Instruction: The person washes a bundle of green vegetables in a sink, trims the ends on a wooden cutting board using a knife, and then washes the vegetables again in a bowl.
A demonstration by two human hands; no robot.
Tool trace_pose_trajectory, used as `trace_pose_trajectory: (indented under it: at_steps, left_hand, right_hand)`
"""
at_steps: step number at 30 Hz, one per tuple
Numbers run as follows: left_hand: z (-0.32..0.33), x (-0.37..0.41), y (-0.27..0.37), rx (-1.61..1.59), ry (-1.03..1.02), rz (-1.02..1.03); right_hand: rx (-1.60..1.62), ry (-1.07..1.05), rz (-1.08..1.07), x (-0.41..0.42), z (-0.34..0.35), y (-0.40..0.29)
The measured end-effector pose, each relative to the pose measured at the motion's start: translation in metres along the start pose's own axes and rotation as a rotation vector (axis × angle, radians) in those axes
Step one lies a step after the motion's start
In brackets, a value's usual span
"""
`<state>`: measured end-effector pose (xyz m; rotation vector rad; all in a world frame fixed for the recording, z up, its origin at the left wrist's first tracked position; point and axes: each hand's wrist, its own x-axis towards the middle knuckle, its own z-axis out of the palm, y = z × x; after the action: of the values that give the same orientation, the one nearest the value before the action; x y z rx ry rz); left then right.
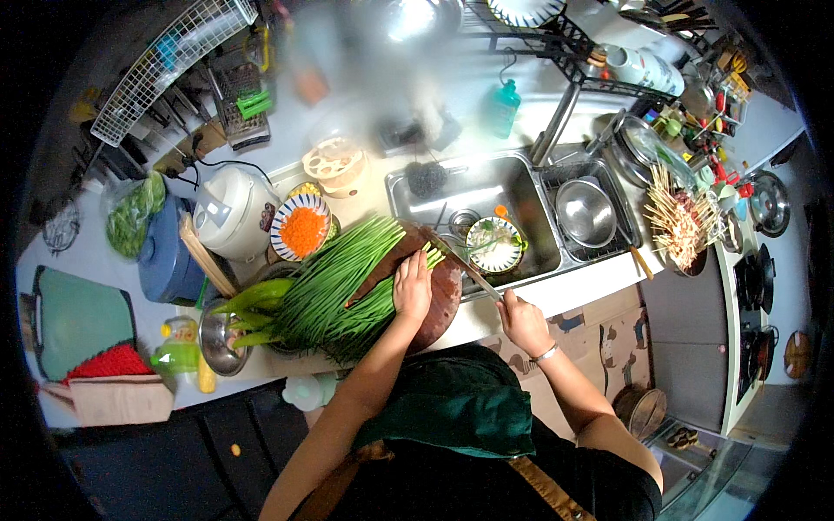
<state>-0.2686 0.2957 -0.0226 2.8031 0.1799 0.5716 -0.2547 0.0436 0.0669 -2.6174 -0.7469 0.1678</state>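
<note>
My left hand [413,286] presses down on a bunch of long green garlic chives [348,280] lying over a round brown cutting board [446,296]. The cut ends of the held stalks poke out past my fingertips. In my right hand [523,322] is the handle of a kitchen knife [475,277], its blade reaching over the board's right part, close to those ends. Large green peppers [257,306] lie left of the chives. Behind them stands a blue-striped bowl of diced carrot [301,225].
Beyond the board is a steel sink [475,195] holding a striped bowl of pale food [494,244]. A metal bowl [586,213] sits in the drainer. Skewers [681,221] stand at the right. A white rice cooker [234,211] and a steel bowl [223,338] are at the left.
</note>
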Motion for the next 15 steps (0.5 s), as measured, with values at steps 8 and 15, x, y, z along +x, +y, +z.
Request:
trace_pose_trajectory:
  at_steps: [8, 15]
  left_hand:
    - [-0.0022, 0.0012, 0.0018, 0.007, 0.004, 0.003]
    - [0.0000, 0.0011, -0.0002, -0.019, 0.002, -0.006]
  right_hand:
    - [-0.063, -0.024, -0.029, -0.0029, 0.0047, 0.0020]
    - [-0.119, -0.066, -0.067, 0.0056, 0.0072, 0.0026]
